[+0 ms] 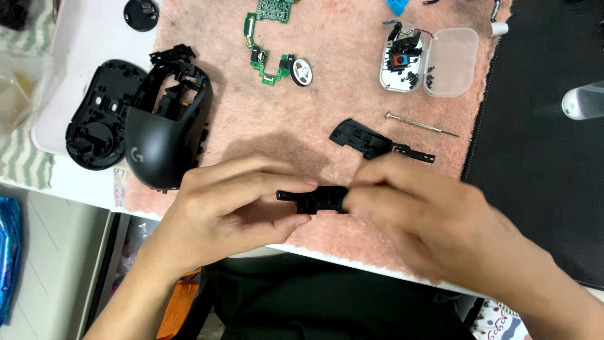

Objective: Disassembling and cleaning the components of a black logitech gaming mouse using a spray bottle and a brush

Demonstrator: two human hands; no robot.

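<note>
Bright, even light falls from overhead. Soft shadows lie beneath both hands. The right hand (434,220) is motion-blurred; the rest stays sharp.

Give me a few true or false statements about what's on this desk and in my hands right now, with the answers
1. Both hands, left and right, hold a small black part. True.
2. The screwdriver is in the right hand. False: it lies on the pink towel.
3. The clear box is closed. False: its lid is open.
4. The green circuit board lies on the towel. True.
5. The mouse shell lies right of the box. False: it is far to the left.
</note>
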